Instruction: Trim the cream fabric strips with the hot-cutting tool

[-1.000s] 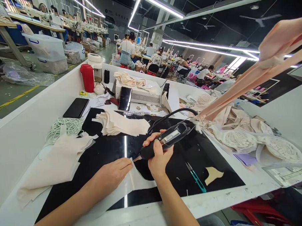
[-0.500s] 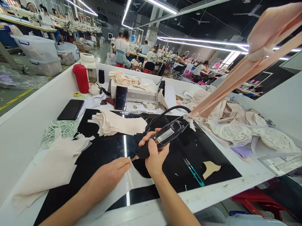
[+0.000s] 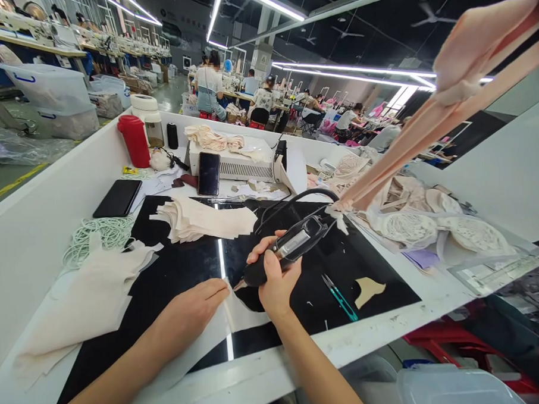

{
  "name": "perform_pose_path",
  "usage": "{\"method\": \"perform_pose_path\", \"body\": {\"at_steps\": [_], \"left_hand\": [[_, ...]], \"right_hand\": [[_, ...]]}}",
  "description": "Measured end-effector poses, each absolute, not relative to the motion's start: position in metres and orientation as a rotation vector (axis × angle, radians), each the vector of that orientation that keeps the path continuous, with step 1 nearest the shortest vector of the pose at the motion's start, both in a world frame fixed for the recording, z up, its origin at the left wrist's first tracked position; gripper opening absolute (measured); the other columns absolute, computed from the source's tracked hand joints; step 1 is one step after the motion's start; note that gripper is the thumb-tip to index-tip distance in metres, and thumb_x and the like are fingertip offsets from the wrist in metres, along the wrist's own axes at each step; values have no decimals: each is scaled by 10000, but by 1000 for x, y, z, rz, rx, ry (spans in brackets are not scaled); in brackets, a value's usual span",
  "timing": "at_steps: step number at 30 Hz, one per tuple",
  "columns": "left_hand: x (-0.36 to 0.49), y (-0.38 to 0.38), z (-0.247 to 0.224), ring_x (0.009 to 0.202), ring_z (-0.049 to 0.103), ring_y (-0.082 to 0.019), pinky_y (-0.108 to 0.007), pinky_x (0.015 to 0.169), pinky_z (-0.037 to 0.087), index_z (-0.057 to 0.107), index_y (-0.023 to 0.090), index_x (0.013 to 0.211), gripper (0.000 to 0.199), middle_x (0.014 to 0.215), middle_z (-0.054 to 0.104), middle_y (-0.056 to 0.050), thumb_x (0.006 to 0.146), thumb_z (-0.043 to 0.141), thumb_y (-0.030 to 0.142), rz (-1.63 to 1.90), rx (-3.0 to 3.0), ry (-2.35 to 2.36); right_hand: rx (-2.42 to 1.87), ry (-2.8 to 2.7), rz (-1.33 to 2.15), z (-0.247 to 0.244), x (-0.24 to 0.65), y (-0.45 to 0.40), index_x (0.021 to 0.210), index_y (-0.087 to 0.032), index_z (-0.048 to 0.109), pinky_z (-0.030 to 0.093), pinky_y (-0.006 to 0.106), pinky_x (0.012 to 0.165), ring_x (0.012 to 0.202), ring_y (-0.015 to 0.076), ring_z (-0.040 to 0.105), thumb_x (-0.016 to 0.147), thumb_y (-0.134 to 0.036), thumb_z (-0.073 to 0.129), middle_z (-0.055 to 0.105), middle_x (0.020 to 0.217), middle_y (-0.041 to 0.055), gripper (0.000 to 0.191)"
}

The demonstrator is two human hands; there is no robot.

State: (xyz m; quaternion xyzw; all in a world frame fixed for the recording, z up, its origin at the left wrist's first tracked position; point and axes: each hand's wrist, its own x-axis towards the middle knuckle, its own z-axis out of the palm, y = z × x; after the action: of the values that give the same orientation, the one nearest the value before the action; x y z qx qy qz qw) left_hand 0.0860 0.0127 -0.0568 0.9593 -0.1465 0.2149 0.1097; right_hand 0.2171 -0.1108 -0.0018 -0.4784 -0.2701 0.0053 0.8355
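My right hand [image 3: 277, 285] is wrapped round a black corded handheld tool [image 3: 300, 242] with a narrow metal tip. The tool slants down to the left, and its tip is close to the fingertips of my left hand [image 3: 191, 312]. Those fingers are pinched on the edge of a thin, pale fabric piece [image 3: 248, 319] with a curved cut-out. The piece lies on a glossy black mat [image 3: 183, 265], partly under my left hand and forearm. Whether the tip touches the cloth is unclear.
Cream fabric stacks lie behind [image 3: 208, 219] and left [image 3: 77, 294]. Teal thread snips [image 3: 340, 297] and a beige scrap [image 3: 369, 290] are at right. Peach fabric strips [image 3: 396, 143] stretch up from the tool's cord. Phones, a red cup [image 3: 135, 141] and lace pieces [image 3: 409, 227] surround the mat.
The view has shifted slightly, so the table appears further left. My left fingertips and the fabric edge are now a little further from the tool's tip. Both grips are unchanged.
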Motion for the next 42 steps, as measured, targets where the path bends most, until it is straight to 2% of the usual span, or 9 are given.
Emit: {"method": "perform_pose_path", "body": {"at_steps": [8, 12, 16, 21, 26, 32, 42], "left_hand": [[84, 18, -67, 1196, 673, -199, -324, 1018, 579, 644, 188, 1236, 419, 1249, 710, -78, 1001, 337, 28, 590, 2801, -358], [83, 21, -67, 1230, 663, -215, -358, 1029, 591, 638, 180, 1272, 405, 1293, 697, -89, 1013, 357, 46, 644, 2805, -382], [84, 18, -59, 1198, 665, -239, -397, 1034, 593, 637, 148, 1252, 352, 1232, 699, -109, 1052, 354, 86, 638, 2809, -456], [86, 9, -52, 1064, 682, -232, -407, 981, 612, 662, 170, 1131, 235, 1112, 695, -74, 1047, 454, 101, 444, 2794, -443], [84, 10, -54, 1066, 668, -221, -398, 971, 609, 643, 181, 1200, 235, 1150, 667, -79, 1056, 467, 121, 393, 2759, -407], [82, 11, -55, 1095, 657, -207, -387, 998, 594, 635, 193, 1211, 241, 1188, 654, -79, 1076, 444, 139, 370, 2714, -392], [80, 10, -56, 1088, 672, -203, -347, 956, 606, 642, 199, 1201, 259, 1198, 666, -73, 1044, 464, 94, 411, 2714, -375]], "right_hand": [[-1005, -598, 6, -3, 218, -109, 1158, -269, 537, 536, 275, 639, 609, 96, 622, 933, -279, 705, 644, 850, -58, 281], [-985, -564, -5, 2, 220, -116, 1159, -275, 555, 544, 272, 646, 611, 93, 630, 914, -273, 730, 658, 862, -61, 301], [-978, -567, -1, 4, 220, -125, 1178, -288, 557, 544, 270, 646, 616, 100, 644, 903, -280, 747, 663, 861, -64, 335], [-976, -538, -3, 3, 220, -126, 1148, -261, 568, 551, 272, 642, 605, 98, 632, 891, -290, 762, 662, 848, -59, 323], [-957, -558, 3, 2, 218, -119, 1094, -257, 560, 547, 266, 639, 616, 97, 634, 885, -282, 768, 657, 857, -58, 296], [-941, -576, 18, 0, 215, -115, 1118, -271, 550, 533, 254, 633, 620, 96, 631, 887, -264, 767, 660, 848, -63, 317], [-949, -591, 24, -3, 212, -118, 1177, -274, 542, 542, 267, 644, 632, 103, 636, 896, -260, 758, 659, 864, -52, 355]]}}
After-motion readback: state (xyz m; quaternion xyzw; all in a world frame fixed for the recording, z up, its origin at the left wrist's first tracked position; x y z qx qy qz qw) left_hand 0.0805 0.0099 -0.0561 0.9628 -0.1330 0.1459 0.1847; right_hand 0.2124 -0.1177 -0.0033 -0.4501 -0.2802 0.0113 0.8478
